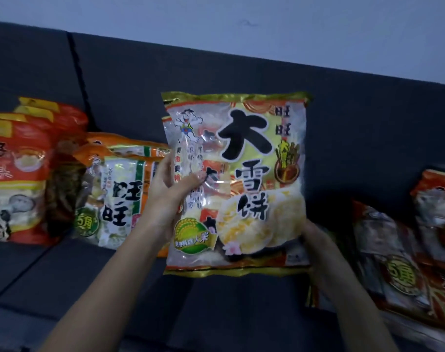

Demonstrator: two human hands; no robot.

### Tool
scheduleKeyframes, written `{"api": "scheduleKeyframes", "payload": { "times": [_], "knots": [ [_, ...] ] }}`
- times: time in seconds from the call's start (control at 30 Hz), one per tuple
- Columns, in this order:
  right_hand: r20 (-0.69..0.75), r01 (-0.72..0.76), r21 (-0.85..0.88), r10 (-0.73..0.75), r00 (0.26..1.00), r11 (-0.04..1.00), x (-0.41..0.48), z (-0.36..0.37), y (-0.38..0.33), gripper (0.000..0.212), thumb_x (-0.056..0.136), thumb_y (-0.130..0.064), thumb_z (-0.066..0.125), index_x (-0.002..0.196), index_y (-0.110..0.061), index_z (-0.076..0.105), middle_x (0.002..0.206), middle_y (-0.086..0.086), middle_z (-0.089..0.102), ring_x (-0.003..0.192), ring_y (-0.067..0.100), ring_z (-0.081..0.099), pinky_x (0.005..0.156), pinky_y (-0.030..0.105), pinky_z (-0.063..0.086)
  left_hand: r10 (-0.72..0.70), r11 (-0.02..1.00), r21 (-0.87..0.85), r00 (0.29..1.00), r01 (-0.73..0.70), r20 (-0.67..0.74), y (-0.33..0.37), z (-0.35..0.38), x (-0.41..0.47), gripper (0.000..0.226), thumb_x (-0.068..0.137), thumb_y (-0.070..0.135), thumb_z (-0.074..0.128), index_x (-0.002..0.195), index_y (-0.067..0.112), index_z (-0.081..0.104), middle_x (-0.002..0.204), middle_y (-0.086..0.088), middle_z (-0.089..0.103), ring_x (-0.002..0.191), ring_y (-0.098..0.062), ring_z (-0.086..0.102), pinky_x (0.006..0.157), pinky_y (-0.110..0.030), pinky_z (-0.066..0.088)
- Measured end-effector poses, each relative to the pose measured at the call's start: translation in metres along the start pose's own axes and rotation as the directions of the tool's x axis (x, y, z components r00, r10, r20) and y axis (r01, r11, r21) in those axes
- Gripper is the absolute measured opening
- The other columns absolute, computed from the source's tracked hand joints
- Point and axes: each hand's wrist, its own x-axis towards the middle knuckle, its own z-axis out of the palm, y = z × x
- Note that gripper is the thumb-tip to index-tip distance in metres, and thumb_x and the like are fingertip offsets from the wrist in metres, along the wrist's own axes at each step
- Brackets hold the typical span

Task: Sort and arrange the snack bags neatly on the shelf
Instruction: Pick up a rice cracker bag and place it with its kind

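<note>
In the head view, a person holds one large snack bag (241, 179) upright in the air in front of a dark sofa (241, 313). Its printed face is turned toward the camera, probably so the label can be read before deciding which group it joins.

The left hand (170, 196) grips the bag's left edge about halfway up. Its fingers (163, 171) curl round the edge and the thumb is pressed across the clear front panel. The forearm rises from the lower left with the wrist bent slightly back.

The right hand (315, 240) sits at the bag's lower right corner and seems to take the weight from below and behind. Its fingers are hidden behind the bag, so how far they close cannot be told. That forearm comes up from the lower right.

No shelf shows here, and the other bags lie on the sofa seat. Just beyond the left fingers, partly behind the held bag, leans a group of white-and-green bags (114, 194). Farther out on that side stand red bags (18, 174), apparently already grouped by kind. Out past the right hand lies a looser pile of red-and-grey bags (419, 250), which looks unsorted.
</note>
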Motion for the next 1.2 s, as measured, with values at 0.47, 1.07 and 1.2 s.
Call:
{"api": "scheduleKeyframes", "payload": {
  "times": [0.47,1.07,1.2],
  "knots": [
    [-0.226,-0.134,-0.183,0.090,0.970,0.974,-0.009,0.017,0.060,0.081,0.048,-0.024,0.092,0.114,0.008,0.059,0.087,0.001,0.076,0.079,0.007,0.070,0.063,0.015,0.052,-0.131,0.878,0.469,0.893,-0.098,0.431,-0.043,-0.037,-0.016,0.114,0.073,0.005,0.078,0.124,0.064,-0.004,0.130,0.048,-0.003,0.124,0.028,0.012,0.082,0.009,0.030],
    [-0.307,-0.016,-0.116,-0.021,0.952,0.993,0.013,0.021,0.055,0.072,0.079,-0.032,0.070,0.140,-0.041,0.032,0.128,-0.022,0.052,0.108,-0.007,0.056,0.085,0.020,0.054,-0.287,0.898,0.407,0.922,0.165,0.259,-0.090,-0.028,-0.004,0.104,0.060,0.033,0.088,0.144,0.042,0.027,0.136,0.014,0.053,0.123,-0.006,0.052,0.101,-0.029,0.046],
    [-0.281,-0.019,-0.178,-0.033,0.959,0.984,0.011,0.022,0.050,0.083,0.077,-0.043,0.067,0.145,-0.045,0.019,0.133,-0.033,0.037,0.123,-0.004,0.038,0.102,0.024,0.036,-0.302,0.904,0.376,0.925,0.202,0.229,-0.092,-0.028,-0.005,0.097,0.061,0.026,0.087,0.141,0.041,0.033,0.129,0.013,0.059,0.116,-0.005,0.058,0.094,-0.025,0.049]
  ]
}}
